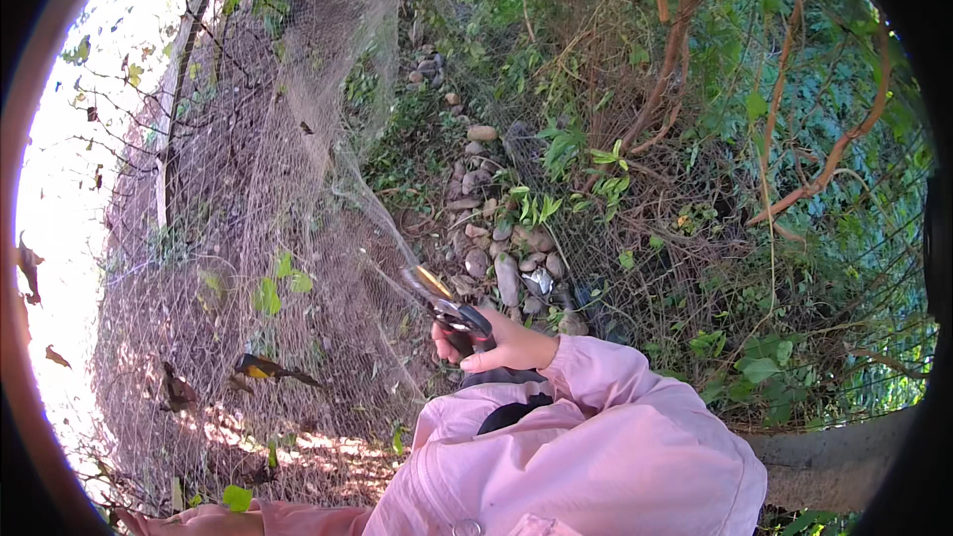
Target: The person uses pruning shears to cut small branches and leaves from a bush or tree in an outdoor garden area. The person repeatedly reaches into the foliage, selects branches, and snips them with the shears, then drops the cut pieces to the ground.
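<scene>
My right hand (502, 342) is shut on the dark handles of a pair of pruning shears (461, 320). The blades point up and left, at a gathered strand of thin mesh netting (383, 219); whether they touch it cannot be told. My left hand (190, 519) lies at the lower left rim, partly cut off, beside a green leaf (237, 497); its fingers are too unclear to read. The pale netting hangs in a wide sheet across the left half. Caught on or in front of it is a dark thing with an orange-yellow patch (257, 367), whose kind is unclear.
Rounded stones (506, 275) form a line down the middle. Bare reddish branches (670, 52) and dense brush stand at the right. A wooden pole (175, 104) leans at the upper left, and a thick log or beam (834, 461) lies at the lower right.
</scene>
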`<state>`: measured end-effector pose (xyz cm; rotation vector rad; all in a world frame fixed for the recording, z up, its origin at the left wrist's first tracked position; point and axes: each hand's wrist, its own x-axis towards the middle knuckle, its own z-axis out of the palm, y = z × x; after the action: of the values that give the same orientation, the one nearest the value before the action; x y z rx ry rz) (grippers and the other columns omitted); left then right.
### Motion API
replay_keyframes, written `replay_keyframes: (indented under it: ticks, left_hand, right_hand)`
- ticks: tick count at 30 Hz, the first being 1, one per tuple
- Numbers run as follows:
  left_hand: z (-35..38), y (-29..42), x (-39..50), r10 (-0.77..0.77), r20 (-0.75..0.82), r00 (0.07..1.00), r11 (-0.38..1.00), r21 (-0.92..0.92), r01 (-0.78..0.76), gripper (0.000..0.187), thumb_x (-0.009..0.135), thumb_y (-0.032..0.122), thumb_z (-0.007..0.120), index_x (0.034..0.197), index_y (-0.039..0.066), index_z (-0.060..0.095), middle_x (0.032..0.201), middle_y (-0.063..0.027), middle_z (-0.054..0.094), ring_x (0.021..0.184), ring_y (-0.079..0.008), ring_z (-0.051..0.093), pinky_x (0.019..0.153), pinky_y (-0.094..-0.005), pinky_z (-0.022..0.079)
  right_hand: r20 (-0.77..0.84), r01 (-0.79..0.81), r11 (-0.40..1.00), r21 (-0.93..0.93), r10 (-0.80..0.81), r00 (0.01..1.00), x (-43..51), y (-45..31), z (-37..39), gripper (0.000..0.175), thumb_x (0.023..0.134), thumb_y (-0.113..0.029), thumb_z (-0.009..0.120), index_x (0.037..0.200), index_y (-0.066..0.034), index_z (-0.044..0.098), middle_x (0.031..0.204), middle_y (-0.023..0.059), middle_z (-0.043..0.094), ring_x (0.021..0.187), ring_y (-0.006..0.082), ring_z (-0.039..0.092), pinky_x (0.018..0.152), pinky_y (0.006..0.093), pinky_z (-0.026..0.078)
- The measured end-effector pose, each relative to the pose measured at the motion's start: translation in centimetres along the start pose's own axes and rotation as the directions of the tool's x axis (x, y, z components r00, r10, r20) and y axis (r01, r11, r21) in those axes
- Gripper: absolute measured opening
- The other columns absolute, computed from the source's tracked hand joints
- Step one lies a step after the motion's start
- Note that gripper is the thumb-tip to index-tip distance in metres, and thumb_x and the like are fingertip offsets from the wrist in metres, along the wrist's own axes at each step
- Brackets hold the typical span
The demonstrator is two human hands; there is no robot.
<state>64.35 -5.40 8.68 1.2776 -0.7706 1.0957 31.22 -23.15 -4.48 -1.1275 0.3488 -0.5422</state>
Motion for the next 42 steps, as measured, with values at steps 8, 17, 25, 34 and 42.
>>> replay_keyframes:
  ticks: [8, 17, 25, 34, 42]
  left_hand:
    - [0.2, 1.4, -1.4, 0.045, 0.000, 0.999, 0.999, 0.007, -0.045, 0.010, 0.090, 0.006, 0.047, 0.085, 0.007, 0.056, 0.125, -0.0151, 0.046, 0.120, -0.0281, 0.043, 0.105, -0.0417, 0.027]
    - [0.7, 3.3, -4.8, 0.172, 0.043, 0.984, 0.985, 0.019, -0.173, 0.011, 0.089, 0.005, 0.047, 0.085, 0.009, 0.056, 0.125, -0.0148, 0.045, 0.122, -0.0301, 0.040, 0.107, -0.0452, 0.023]
    - [1.5, 5.3, -10.4, 0.316, 0.115, 0.942, 0.948, 0.002, -0.318, 0.012, 0.088, 0.004, 0.048, 0.085, 0.011, 0.057, 0.124, -0.0145, 0.044, 0.123, -0.0319, 0.038, 0.108, -0.0483, 0.018]
    - [2.9, 7.5, -16.0, 0.359, 0.271, 0.893, 0.933, -0.127, -0.336, 0.015, 0.088, 0.003, 0.048, 0.086, 0.013, 0.057, 0.124, -0.0142, 0.042, 0.125, -0.0339, 0.035, 0.110, -0.0519, 0.014]
    - [2.6, 8.8, -17.0, 0.275, 0.557, 0.784, 0.959, -0.098, -0.267, 0.016, 0.083, 0.002, 0.053, 0.084, 0.018, 0.058, 0.120, -0.0121, 0.038, 0.125, -0.0368, 0.033, 0.109, -0.0554, 0.008]
  right_hand:
    - [-0.415, 0.244, 0.970, -0.018, -0.230, 0.880, -4.8, -0.6, -1.9, 0.046, 0.066, 0.004, 0.064, 0.109, -0.0030, 0.049, 0.094, 0.0040, 0.057, 0.087, 0.0131, 0.055, 0.079, 0.0266, 0.045]
    - [-0.809, 0.682, 0.672, -0.290, -0.552, 0.201, -12.5, -5.9, -6.3, 0.046, 0.066, 0.009, 0.052, 0.111, -0.0010, 0.047, 0.101, 0.0101, 0.055, 0.095, 0.0225, 0.054, 0.093, 0.0411, 0.042]
    - [-0.807, 0.658, 0.653, -0.374, -0.579, 0.115, -17.3, -10.7, -8.1, 0.044, 0.072, 0.006, 0.049, 0.115, 0.0020, 0.046, 0.101, 0.0115, 0.052, 0.095, 0.0240, 0.053, 0.093, 0.0420, 0.042]
    - [-0.777, 0.666, 0.632, -0.396, -0.617, 0.123, -18.1, -13.9, -8.5, 0.042, 0.071, 0.006, 0.048, 0.113, 0.0037, 0.048, 0.099, 0.0124, 0.054, 0.090, 0.0236, 0.054, 0.089, 0.0410, 0.044]
    - [-0.817, 0.575, 0.671, -0.468, -0.576, 0.007, -18.9, -14.4, -8.2, 0.019, 0.086, -0.013, 0.055, 0.099, 0.0003, 0.055, 0.073, 0.0026, 0.052, 0.063, 0.0130, 0.049, 0.058, 0.0300, 0.042]
